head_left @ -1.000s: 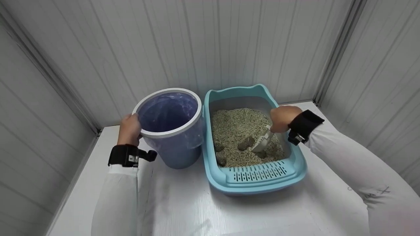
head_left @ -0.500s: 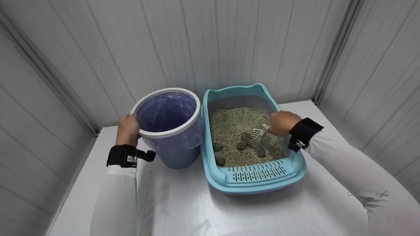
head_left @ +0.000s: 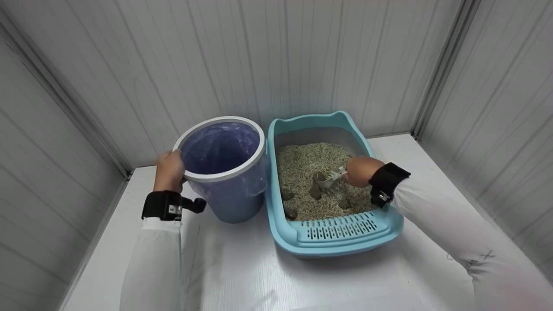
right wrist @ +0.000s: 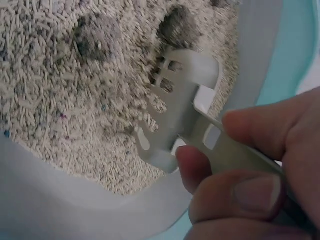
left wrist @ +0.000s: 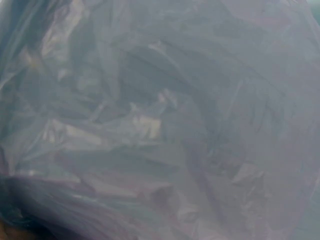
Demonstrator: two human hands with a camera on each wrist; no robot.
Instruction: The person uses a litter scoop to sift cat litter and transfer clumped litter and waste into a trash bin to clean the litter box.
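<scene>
Head view is showing the right hand (head_left: 362,171) gripping the handle of a pale slotted scoop (head_left: 327,180), fingers and thumb curled round it, as the right wrist view confirms. Its slotted blade (right wrist: 172,107) is resting in the litter (head_left: 309,166) just beside a dark clump (right wrist: 175,26), with a second clump (right wrist: 95,34) lying near. The left hand (head_left: 170,171) is clasping the white rim of the bin (head_left: 221,175), fingers curled over the edge. A purple bag (left wrist: 160,120) is lining that bin. The litter is filling a blue litter box (head_left: 332,235), which is sitting just beside the bin on the white counter (head_left: 242,272). Ribbed white walls (head_left: 276,56) are closing in behind.
</scene>
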